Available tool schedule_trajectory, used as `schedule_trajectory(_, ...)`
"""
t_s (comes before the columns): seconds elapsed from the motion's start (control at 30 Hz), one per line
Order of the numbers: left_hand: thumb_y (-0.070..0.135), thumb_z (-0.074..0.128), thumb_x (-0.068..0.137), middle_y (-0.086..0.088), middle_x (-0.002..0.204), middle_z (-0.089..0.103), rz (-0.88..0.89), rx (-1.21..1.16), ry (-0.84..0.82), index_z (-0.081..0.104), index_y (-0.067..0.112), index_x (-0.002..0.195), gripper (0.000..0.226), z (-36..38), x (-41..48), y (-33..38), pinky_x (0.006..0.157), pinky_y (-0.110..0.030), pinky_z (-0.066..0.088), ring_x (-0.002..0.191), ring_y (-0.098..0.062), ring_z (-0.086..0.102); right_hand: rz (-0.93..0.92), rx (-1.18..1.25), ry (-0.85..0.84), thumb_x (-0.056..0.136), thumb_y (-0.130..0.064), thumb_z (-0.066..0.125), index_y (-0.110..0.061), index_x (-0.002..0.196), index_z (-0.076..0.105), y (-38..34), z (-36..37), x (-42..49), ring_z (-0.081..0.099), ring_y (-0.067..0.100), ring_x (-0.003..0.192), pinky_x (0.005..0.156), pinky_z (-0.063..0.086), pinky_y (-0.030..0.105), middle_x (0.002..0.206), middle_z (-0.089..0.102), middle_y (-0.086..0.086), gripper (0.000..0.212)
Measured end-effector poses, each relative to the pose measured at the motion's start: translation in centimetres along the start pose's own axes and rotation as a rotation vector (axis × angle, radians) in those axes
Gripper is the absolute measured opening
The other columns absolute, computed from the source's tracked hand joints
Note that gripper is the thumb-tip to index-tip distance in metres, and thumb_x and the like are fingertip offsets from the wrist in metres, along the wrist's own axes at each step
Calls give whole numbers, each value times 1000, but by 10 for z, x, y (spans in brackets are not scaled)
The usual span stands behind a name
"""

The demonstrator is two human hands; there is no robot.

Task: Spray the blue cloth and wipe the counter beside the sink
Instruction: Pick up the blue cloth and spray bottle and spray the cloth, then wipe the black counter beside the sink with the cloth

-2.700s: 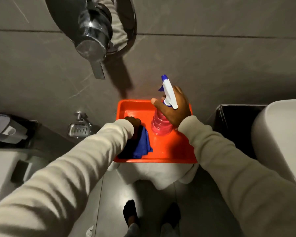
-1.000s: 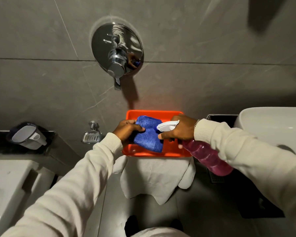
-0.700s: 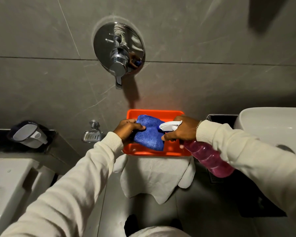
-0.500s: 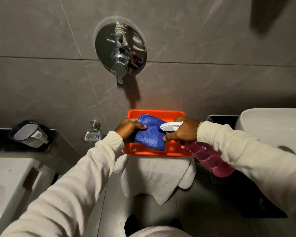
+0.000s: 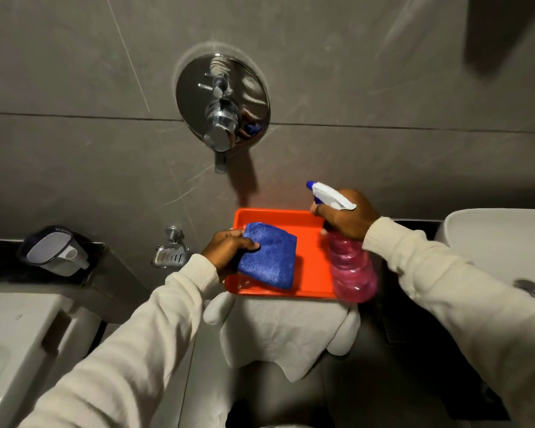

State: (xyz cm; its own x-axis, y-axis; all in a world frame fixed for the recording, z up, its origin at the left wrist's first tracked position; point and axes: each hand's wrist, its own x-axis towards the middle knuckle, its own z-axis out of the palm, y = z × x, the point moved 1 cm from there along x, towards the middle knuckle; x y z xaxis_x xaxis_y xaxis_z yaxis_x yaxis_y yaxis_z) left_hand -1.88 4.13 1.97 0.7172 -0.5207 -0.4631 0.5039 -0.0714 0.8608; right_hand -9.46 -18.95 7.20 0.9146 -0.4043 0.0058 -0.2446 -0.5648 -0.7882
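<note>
A folded blue cloth point(image 5: 269, 257) hangs over the orange tray point(image 5: 311, 257), held at its left edge by my left hand point(image 5: 226, 250). To its right my right hand point(image 5: 346, 219) grips the neck of a spray bottle point(image 5: 351, 267) with pink liquid and a white and blue trigger head. The bottle stands nearly upright at the tray's right edge, nozzle pointing up and left, away from the cloth. The white sink point(image 5: 501, 242) is at the far right, with a strip of dark counter point(image 5: 414, 225) between it and the tray.
The tray rests on a stand draped in white fabric point(image 5: 278, 332). A chrome wall tap point(image 5: 223, 103) is above, a soap holder point(image 5: 170, 256) to the left, and a white jug point(image 5: 54, 253) on a dark ledge. A white toilet point(image 5: 16, 344) is at lower left.
My right hand has swung the bottle from tilted with its nozzle at the cloth to nearly upright at the tray's right side. The cloth has dropped a little lower over the tray.
</note>
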Motion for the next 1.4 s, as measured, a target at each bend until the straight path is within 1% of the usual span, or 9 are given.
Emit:
schedule_trajectory(0.2,-12,58,70,-23,97,59,-22,73,0,61,-4,91,23,-2,5,-7,77,-35,47,90,-32,56,-49,156,265,81,-23,58,-11,73,58,8,41,49,65,41,66,66,55,50,71,64,21,14)
schedule_trajectory(0.53,1,58,61,-24,98,68,-22,62,-158,65,-2,103,42,2,8,-13,83,-41,51,94,-37,64,-41,66,278,84,-44,66,-13,106,59,28,65,43,64,30,95,85,51,36,102,69,9,39)
schedule_trajectory(0.63,0,55,64,-17,92,74,-16,27,-240,71,7,95,35,20,20,-14,74,-37,59,87,-31,70,120,147,170,75,-38,79,-17,139,38,36,56,20,53,25,125,106,43,37,140,53,10,79)
schedule_trajectory(0.77,3,55,64,-7,84,77,-8,50,-427,73,9,89,31,73,30,-16,67,-28,59,80,-22,73,372,940,91,89,-49,59,-8,136,45,62,40,-45,52,25,120,113,34,45,135,54,17,64)
schedule_trajectory(0.9,-6,57,70,-6,83,76,-14,261,-651,64,2,103,35,160,22,-41,72,-32,58,78,-20,71,308,1588,56,75,-65,62,-1,144,34,106,23,-136,46,37,126,110,37,54,134,50,23,99)
schedule_trajectory(1.03,-13,62,76,-14,76,66,167,513,-711,62,1,102,29,214,9,-60,76,-38,47,72,-21,57,344,1624,224,65,-28,77,-4,140,42,121,7,-204,60,34,113,88,53,50,128,60,17,86)
schedule_trajectory(1.13,-1,70,73,-16,75,63,292,683,-870,62,7,97,27,320,-34,-107,74,-38,48,72,-24,55,541,1550,798,55,-7,74,-9,120,59,185,-33,-307,69,30,96,74,57,40,114,66,19,67)
schedule_trajectory(1.33,22,58,81,-3,84,70,812,908,-737,65,16,97,19,377,-21,-100,78,-26,51,83,-20,66,804,704,1223,82,6,64,-6,107,65,220,-52,-350,58,37,71,61,41,39,81,62,26,28)
schedule_trajectory(1.4,30,53,83,-6,95,72,876,1050,-774,65,13,101,28,395,-12,-107,86,-30,49,94,-26,66,811,466,1163,82,-1,65,-11,115,64,231,-52,-341,63,36,96,81,49,46,105,66,24,34)
